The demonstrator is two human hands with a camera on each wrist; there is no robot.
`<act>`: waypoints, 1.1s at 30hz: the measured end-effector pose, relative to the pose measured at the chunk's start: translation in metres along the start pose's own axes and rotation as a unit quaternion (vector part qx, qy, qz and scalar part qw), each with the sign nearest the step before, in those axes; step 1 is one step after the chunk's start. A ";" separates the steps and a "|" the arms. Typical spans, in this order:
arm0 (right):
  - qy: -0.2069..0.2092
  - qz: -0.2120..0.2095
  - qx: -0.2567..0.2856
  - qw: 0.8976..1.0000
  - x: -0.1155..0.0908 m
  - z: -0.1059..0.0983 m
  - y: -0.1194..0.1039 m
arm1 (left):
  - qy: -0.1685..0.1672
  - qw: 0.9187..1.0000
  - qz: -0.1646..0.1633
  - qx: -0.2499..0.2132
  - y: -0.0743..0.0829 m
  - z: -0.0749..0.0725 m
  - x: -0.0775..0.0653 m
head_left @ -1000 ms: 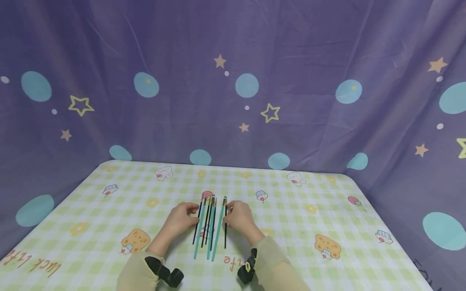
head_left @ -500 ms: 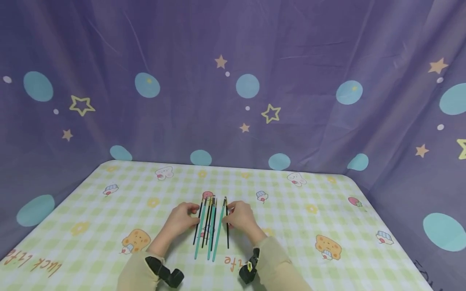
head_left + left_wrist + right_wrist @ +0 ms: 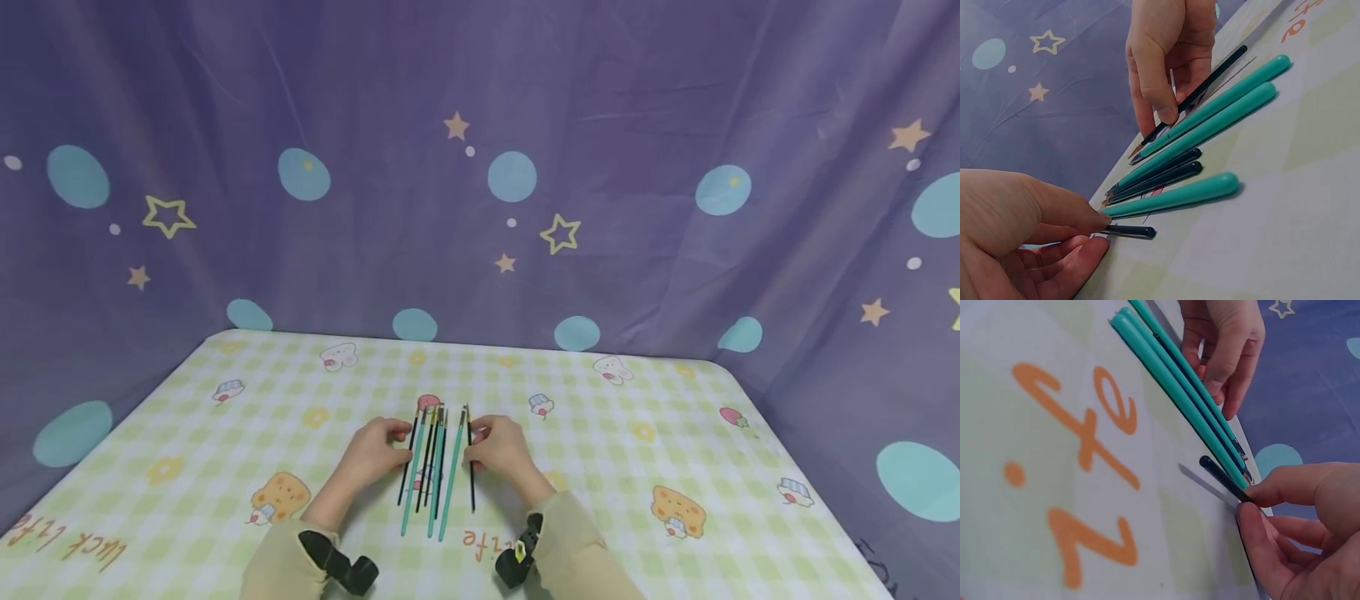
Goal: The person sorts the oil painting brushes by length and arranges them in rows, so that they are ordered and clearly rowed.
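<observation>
Several slim paintbrushes, some with teal handles (image 3: 451, 487) and some black, lie roughly side by side on the checked cloth, bristles pointing away. My right hand (image 3: 498, 446) pinches a black paintbrush (image 3: 1222, 477) at the right end of the row between thumb and fingers; in the right wrist view its handle end tilts up over its shadow. At the left end, my left hand (image 3: 375, 450) has thumb and fingertip on either side of another black paintbrush (image 3: 1132, 231). Between the hands, teal brushes (image 3: 1204, 125) partly cover black ones (image 3: 1172, 178).
The table (image 3: 570, 517) wears a pale green checked cloth printed with cartoon figures and orange lettering (image 3: 483, 543). Behind it hangs a purple curtain (image 3: 405, 242) with stars and dots. A small black camera sits on each wrist (image 3: 341, 562).
My right hand has shifted slightly right with its black paintbrush, widening the gap to the neighbouring teal brush. The left hand has stayed nearly still.
</observation>
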State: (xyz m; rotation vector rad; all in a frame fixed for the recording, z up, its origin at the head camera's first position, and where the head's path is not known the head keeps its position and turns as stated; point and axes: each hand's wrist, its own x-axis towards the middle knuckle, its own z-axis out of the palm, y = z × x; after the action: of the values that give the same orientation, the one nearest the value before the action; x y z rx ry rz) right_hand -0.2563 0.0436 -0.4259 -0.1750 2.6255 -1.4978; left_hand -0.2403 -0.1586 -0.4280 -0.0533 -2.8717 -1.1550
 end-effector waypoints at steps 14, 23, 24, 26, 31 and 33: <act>-0.023 0.019 0.089 0.996 0.013 -0.013 0.016 | -0.003 1.000 -0.007 -0.017 0.001 0.000 -0.001; -0.006 0.025 0.123 0.992 0.024 -0.025 0.025 | -0.007 1.000 0.001 -0.010 0.002 0.003 -0.002; -0.003 0.028 0.123 0.992 0.025 -0.026 0.025 | -0.006 1.000 0.001 -0.012 0.002 0.004 -0.002; 0.004 0.030 0.122 0.992 0.029 -0.029 0.026 | -0.007 1.000 0.001 -0.010 0.001 0.004 -0.001; 0.019 0.035 0.121 0.992 0.037 -0.034 0.025 | -0.008 1.000 0.003 -0.006 -0.001 0.001 0.000; 0.024 0.037 0.118 0.992 0.039 -0.037 0.026 | -0.008 1.000 0.002 -0.010 -0.001 0.001 -0.001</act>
State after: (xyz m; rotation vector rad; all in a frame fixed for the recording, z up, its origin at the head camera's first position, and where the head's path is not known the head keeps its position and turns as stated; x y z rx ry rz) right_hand -0.3016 0.0820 -0.4313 -0.0209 2.4332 -1.7895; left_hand -0.2396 -0.1583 -0.4291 -0.0701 -2.8733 -1.1868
